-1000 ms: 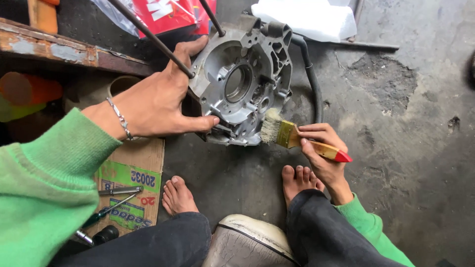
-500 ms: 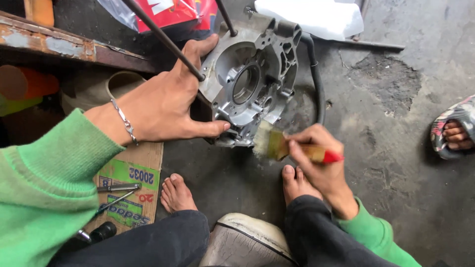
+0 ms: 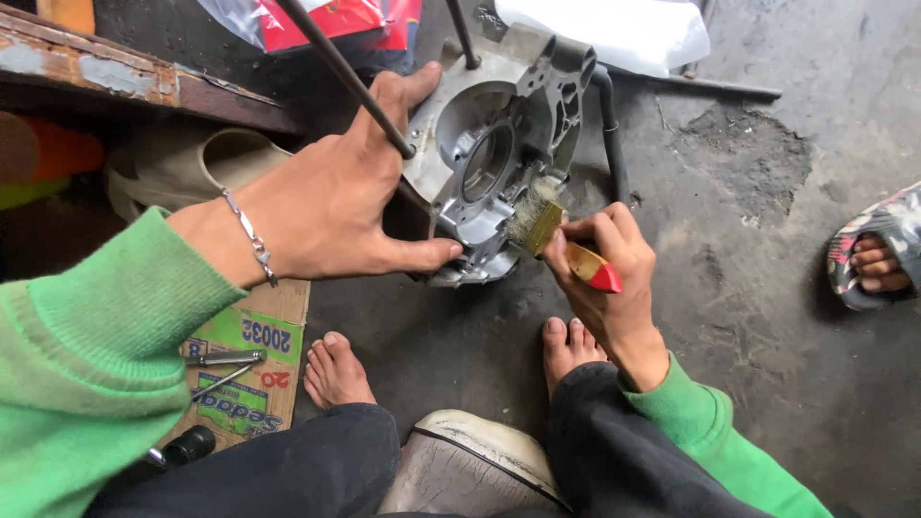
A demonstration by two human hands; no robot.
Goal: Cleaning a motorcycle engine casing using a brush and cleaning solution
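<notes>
While gripped: left hand closed on grey engine casing, centre frame.
Right hand: fingers clasp paintbrush, bristles touching casing.

**Packaging on the workshop floor**

A flattened cardboard box lies on the floor at the lower left, beside a bare foot. It is plain brown with a green printed panel, white and red lettering and a blue patch near its upper corner. A few slim metal tools rest across it.

At the top edge, left of centre, a glossy red-and-white plastic packet sits partly behind a dark rod, its clear film edge crumpled.

To its right, at the top edge, lies a white plastic bag, smooth and unprinted as far as shows, resting on the concrete.

No signs or screens show.
</notes>
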